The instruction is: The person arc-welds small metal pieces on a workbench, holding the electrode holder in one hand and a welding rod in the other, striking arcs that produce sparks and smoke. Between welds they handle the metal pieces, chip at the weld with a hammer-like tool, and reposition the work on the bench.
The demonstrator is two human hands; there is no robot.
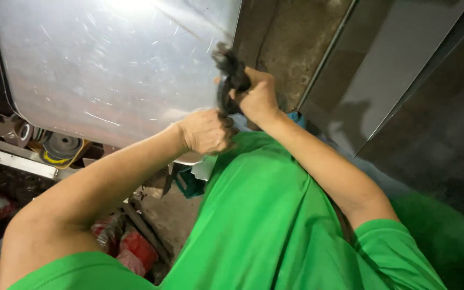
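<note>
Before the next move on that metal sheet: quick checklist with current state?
1. Right hand gripping the dark tool: ok, fingers wrapped around it.
2. Left hand position: ok, closed at the lower end of the tool, by the sheet's edge.
3. Tool engaged on the metal sheet: cannot tell, the contact point is hidden behind the hands.
4. Sheet supported: cannot tell, only its rounded lower corner shows.
5. Hand protection: not ok, both hands are bare next to the sheet edge.
6. Floor below: not ok, red bags and a round metal part lie near the sheet.
</note>
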